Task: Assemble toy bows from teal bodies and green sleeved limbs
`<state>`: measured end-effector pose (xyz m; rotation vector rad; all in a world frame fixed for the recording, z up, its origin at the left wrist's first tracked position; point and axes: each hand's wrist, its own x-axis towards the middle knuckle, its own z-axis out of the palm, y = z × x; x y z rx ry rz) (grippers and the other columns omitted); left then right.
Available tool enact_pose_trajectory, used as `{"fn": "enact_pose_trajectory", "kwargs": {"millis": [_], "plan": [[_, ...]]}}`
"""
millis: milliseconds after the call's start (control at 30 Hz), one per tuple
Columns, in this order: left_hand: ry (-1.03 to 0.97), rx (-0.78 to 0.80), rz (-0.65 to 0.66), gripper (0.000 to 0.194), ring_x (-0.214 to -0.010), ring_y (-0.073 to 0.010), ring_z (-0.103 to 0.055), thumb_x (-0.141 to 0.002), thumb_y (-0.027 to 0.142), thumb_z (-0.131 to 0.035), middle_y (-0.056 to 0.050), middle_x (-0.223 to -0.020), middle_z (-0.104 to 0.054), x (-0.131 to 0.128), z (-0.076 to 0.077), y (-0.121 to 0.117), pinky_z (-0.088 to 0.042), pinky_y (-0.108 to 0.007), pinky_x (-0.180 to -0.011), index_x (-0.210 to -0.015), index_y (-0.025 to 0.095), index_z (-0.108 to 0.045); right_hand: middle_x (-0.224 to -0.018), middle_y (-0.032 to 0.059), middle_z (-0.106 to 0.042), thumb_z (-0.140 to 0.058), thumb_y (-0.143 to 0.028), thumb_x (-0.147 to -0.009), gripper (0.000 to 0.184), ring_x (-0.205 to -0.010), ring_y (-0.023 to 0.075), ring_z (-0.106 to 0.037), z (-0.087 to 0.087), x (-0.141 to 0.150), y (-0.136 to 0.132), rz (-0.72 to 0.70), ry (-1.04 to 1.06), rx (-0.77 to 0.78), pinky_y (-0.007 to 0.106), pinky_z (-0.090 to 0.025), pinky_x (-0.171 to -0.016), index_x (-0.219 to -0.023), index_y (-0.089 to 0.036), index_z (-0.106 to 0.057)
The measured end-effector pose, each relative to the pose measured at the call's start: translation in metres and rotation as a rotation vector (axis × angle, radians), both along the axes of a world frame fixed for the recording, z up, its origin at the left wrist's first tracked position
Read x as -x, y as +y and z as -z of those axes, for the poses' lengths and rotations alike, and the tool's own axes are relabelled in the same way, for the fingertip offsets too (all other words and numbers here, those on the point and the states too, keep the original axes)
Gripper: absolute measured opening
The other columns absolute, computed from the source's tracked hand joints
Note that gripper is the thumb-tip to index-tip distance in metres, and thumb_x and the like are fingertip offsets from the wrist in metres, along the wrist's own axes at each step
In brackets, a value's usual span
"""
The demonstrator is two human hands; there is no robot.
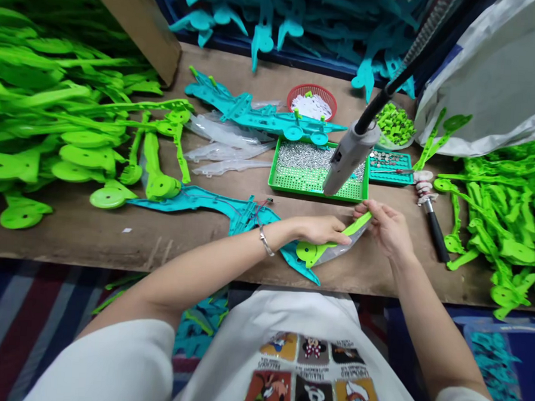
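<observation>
My left hand (pixel 322 229) and my right hand (pixel 388 228) both grip one green plastic arm piece (pixel 315 250) with a clear plastic blade part under it, just above the front edge of the wooden bench (pixel 68 232). My left fingers pinch its middle; my right fingers close on its upper end. A teal plastic body part (pixel 205 200) with thin wires lies on the bench under my left wrist. A grey electric screwdriver (pixel 348 157) hangs on a black cable right above my hands.
A green tray of small screws (pixel 316 167) sits behind my hands, with a smaller teal tray (pixel 390 166), a red basket of white bits (pixel 312 101) and a bowl of green clips (pixel 394 124). Heaps of green parts (pixel 52 111) flank both sides; teal parts (pixel 304 17) pile at the back.
</observation>
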<state>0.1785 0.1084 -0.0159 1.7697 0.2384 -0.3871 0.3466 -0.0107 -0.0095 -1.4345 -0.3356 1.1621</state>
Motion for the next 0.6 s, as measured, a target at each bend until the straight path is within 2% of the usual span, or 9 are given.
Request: {"fn": "enact_pose_trajectory", "kwargs": {"millis": [100, 200, 300, 433, 533, 600], "plan": [[0.038, 0.081, -0.013, 0.051, -0.06, -0.011, -0.033, -0.088, 0.066, -0.058, 0.003, -0.066, -0.039, 0.004, 0.005, 0.002, -0.023, -0.028, -0.055, -0.073, 0.018, -0.052, -0.088, 0.0085, -0.079, -0.089, -0.055, -0.069, 0.046, -0.085, 0.0246, -0.077, 0.004, -0.007, 0.0, -0.058, 0.002, 0.035, 0.038, -0.066, -0.078, -0.092, -0.019, -0.073], [0.063, 0.132, -0.018, 0.05, -0.056, -0.0106, -0.03, -0.087, 0.065, -0.061, 0.003, -0.064, -0.037, 0.006, 0.006, 0.004, -0.018, -0.029, -0.054, -0.071, 0.019, -0.05, -0.086, 0.0088, -0.079, -0.09, -0.055, -0.068, 0.045, -0.086, 0.0261, -0.078, 0.011, -0.008, 0.002, -0.024, -0.039, 0.01, 0.039, -0.067, -0.078, -0.089, -0.019, -0.073], [0.08, 0.075, -0.018, 0.048, -0.055, -0.0109, -0.032, -0.09, 0.061, -0.058, 0.002, -0.062, -0.039, 0.004, 0.001, 0.006, -0.019, -0.03, -0.055, -0.069, 0.018, -0.049, -0.083, 0.0076, -0.078, -0.091, -0.053, -0.066, 0.045, -0.083, 0.0244, -0.078, 0.017, -0.006, 0.004, 0.008, -0.032, 0.0, 0.036, -0.067, -0.076, -0.089, -0.018, -0.074], [0.017, -0.197, -0.03, 0.046, -0.06, -0.0131, -0.042, -0.096, 0.056, -0.055, 0.001, -0.067, -0.049, 0.011, -0.013, 0.006, -0.027, -0.029, -0.056, -0.074, 0.016, -0.056, -0.085, 0.0067, -0.079, -0.09, -0.053, -0.067, 0.046, -0.075, 0.0196, -0.076, 0.022, -0.006, 0.007, 0.006, -0.046, 0.044, 0.03, -0.066, -0.067, -0.091, -0.018, -0.074], [-0.095, -0.491, -0.194, 0.033, -0.076, -0.0182, -0.058, -0.099, 0.048, -0.057, -0.004, -0.087, -0.064, 0.035, -0.025, -0.011, -0.04, -0.029, -0.067, -0.1, 0.015, -0.063, -0.081, 0.0065, -0.078, -0.086, -0.056, -0.07, 0.048, -0.06, 0.0155, -0.071, 0.026, -0.011, 0.006, -0.044, -0.174, 0.169, 0.025, -0.061, -0.051, -0.093, -0.016, -0.075], [-0.193, -0.721, -0.322, 0.029, -0.1, -0.0233, -0.062, -0.102, 0.039, -0.056, -0.009, -0.108, -0.067, 0.059, -0.029, -0.033, -0.047, -0.033, -0.085, -0.116, 0.015, -0.062, -0.071, 0.0039, -0.074, -0.084, -0.056, -0.071, 0.047, -0.052, 0.0134, -0.066, 0.031, -0.016, 0.003, -0.084, -0.311, 0.229, 0.023, -0.056, -0.044, -0.093, -0.016, -0.076]]}}
